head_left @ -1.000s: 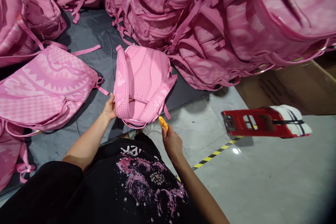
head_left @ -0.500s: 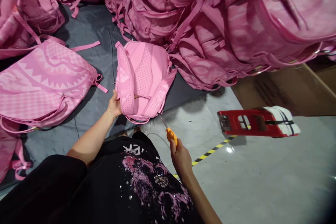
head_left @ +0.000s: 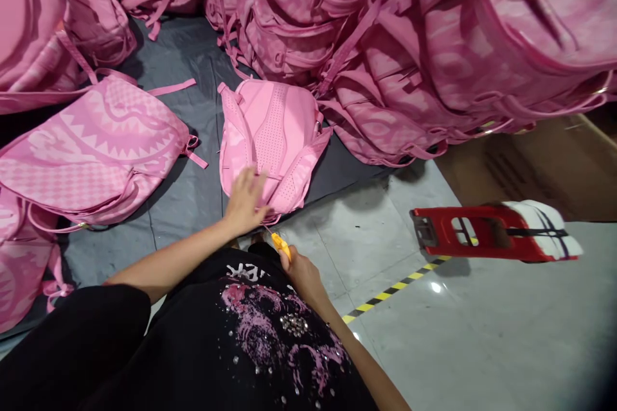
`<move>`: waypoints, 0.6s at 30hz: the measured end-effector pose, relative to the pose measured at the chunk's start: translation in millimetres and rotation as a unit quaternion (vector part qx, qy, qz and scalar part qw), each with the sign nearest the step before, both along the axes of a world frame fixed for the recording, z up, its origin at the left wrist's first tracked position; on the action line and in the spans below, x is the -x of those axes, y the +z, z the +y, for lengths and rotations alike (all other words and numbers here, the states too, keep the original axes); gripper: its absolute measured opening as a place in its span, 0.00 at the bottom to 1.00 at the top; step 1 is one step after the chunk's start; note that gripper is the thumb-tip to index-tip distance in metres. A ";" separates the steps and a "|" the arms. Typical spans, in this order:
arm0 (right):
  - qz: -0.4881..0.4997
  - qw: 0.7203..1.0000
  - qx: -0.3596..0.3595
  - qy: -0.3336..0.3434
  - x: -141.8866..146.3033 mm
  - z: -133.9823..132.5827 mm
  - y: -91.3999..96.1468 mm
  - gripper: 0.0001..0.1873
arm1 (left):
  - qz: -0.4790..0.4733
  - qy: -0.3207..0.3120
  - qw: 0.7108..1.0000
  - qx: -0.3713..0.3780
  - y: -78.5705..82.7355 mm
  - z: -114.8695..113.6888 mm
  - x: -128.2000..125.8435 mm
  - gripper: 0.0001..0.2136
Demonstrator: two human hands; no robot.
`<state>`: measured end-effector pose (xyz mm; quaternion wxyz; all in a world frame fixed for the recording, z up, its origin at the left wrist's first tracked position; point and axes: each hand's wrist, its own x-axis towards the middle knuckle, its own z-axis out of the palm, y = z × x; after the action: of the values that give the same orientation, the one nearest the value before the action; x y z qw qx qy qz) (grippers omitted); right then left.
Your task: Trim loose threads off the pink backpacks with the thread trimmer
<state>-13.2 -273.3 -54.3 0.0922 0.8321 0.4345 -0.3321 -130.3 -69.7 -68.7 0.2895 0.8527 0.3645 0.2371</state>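
A pink backpack (head_left: pixel 272 138) lies on its front on a dark grey sheet (head_left: pixel 183 70), its perforated back panel and straps facing up. My left hand (head_left: pixel 245 200) rests on its near lower edge with the fingers spread over the strap. My right hand (head_left: pixel 299 270) is closed on a small yellow-handled cutting tool (head_left: pixel 280 244), its thin tip pointing at the bag's bottom edge just under my left hand.
Several pink backpacks (head_left: pixel 385 32) are piled high behind and to the right; another patterned one (head_left: pixel 96 148) lies flat to the left. A red stool (head_left: pixel 482 231) lies tipped on the grey floor beside cardboard (head_left: pixel 544 160). Yellow-black tape (head_left: pixel 385 292) crosses the floor.
My left hand left the bag's left strap and slid right onto its lower edge. My right hand brought the yellow tool back in to the bag's bottom edge.
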 end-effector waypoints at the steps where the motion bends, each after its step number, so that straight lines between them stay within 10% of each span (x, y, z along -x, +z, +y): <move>1: -0.002 1.000 0.006 0.004 1.8 0.4 -1.6 0.19 | 0.087 -0.075 0.992 -0.042 -7.0 -5.8 -4.5 0.39; 5: -0.018 1.000 0.001 -0.009 3.2 -3.3 -10.3 0.19 | 0.279 -0.171 0.936 -0.129 -32.8 -3.1 -25.3 0.36; 8: -0.006 0.995 -0.090 -0.042 -1.6 -20.1 -17.2 0.21 | 0.261 -0.141 0.950 -0.095 -20.2 11.6 -33.7 0.38; 13: 0.068 0.905 -0.402 -0.120 -6.9 -68.2 -18.5 0.29 | -0.027 0.057 0.990 0.123 45.0 29.7 -29.5 0.28; 18: 0.080 0.851 -0.499 -0.143 -9.5 -68.0 -5.4 0.26 | -0.321 0.220 0.846 0.364 46.1 10.2 -18.4 0.11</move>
<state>-3.8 -341.2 -59.7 -0.4198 0.7895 0.4234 -0.1455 -111.9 -59.5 -22.6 0.6203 0.4600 0.4893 0.4053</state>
